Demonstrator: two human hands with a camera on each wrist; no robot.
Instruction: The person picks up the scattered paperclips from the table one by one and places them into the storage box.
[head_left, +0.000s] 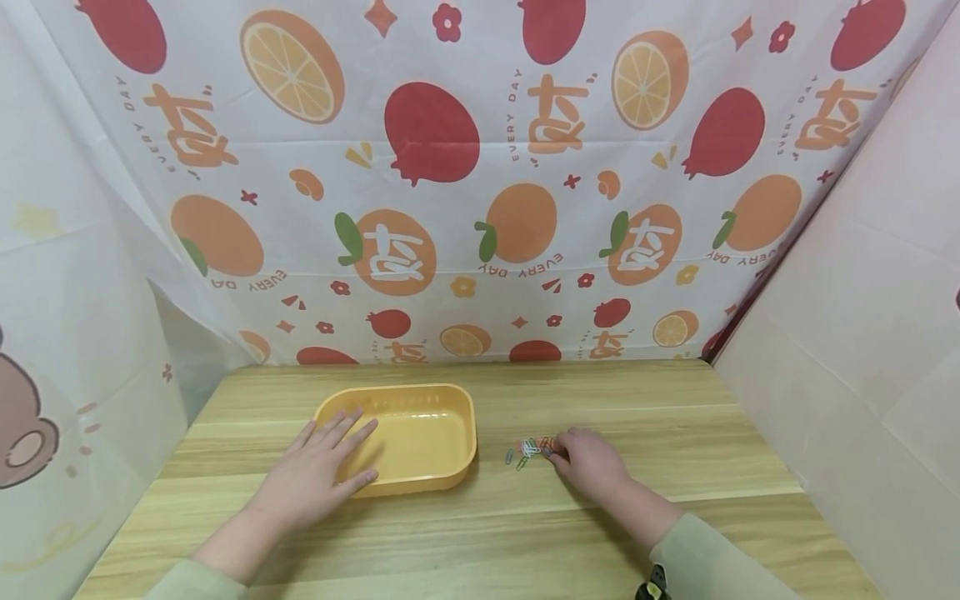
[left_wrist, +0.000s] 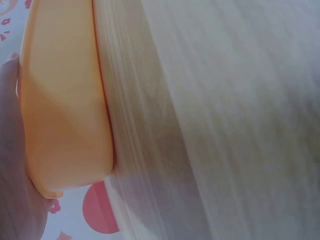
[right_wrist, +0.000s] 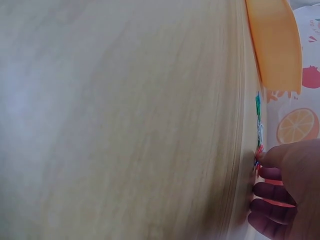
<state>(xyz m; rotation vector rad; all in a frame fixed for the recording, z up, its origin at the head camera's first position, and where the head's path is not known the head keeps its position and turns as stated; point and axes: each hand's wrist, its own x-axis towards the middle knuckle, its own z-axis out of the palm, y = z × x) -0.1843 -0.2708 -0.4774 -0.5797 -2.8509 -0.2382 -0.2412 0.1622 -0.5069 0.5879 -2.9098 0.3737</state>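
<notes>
A shallow yellow plastic tray [head_left: 420, 482] stands on the table's left half. My left hand [head_left: 318, 471] rests over its left rim, with fingers spread and straight; in the left wrist view part of that hand [left_wrist: 12, 165] lies against the tray's side [left_wrist: 67, 110]. To the right of the tray lies a small pile of coloured paper clips [head_left: 529, 448], among them red, green, white and blue ones. My right hand [head_left: 594, 467] is at the pile's right edge, thumb and forefinger pinching at a blue clip. The right wrist view shows the thumb against the clips [right_wrist: 259, 122], partly hiding them.
The wooden table [head_left: 495, 550] runs back to a fruit-print cloth [head_left: 480, 317] hanging behind it. White cloth [head_left: 847, 350] hangs along the right side, and another sheet [head_left: 82, 333] hangs at the left. A dark band shows at the right sleeve [head_left: 712, 558].
</notes>
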